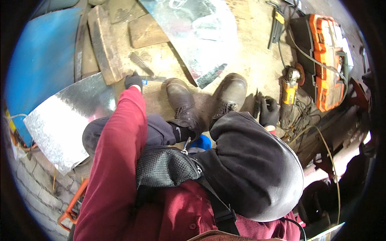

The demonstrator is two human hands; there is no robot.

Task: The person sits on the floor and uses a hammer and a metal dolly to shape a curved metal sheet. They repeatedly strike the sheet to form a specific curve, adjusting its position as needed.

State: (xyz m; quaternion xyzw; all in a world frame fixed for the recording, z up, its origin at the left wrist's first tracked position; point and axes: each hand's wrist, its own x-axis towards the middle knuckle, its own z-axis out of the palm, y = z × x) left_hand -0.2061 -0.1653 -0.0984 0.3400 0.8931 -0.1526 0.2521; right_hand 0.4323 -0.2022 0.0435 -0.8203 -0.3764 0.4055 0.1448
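My left hand (pixel 133 80), in a dark glove, is low over the floor by the end of a thick wooden beam (pixel 103 48). Its fingers look closed. A thin dark metal strip (pixel 156 78) with a bright blue part reaches from beside the hand toward my left boot (pixel 179 96); whether I grip it is hard to see. To the right of my other boot (pixel 232 94), my gloved right hand (pixel 268 111) has its fingers curled. A slim dark object (pixel 257 103) lies against the fingers, its kind unclear. The yellow angle grinder (pixel 289 91) rests just right of that hand.
Shiny sheet metal (pixel 205 32) lies ahead, and another sheet (pixel 70 120) at left beside a blue panel (pixel 44 52). An orange and black toolbox (pixel 325 60) stands at right. A hex key set (pixel 276 25), cables (pixel 303 114) and a flat wooden board (pixel 146 31) surround me.
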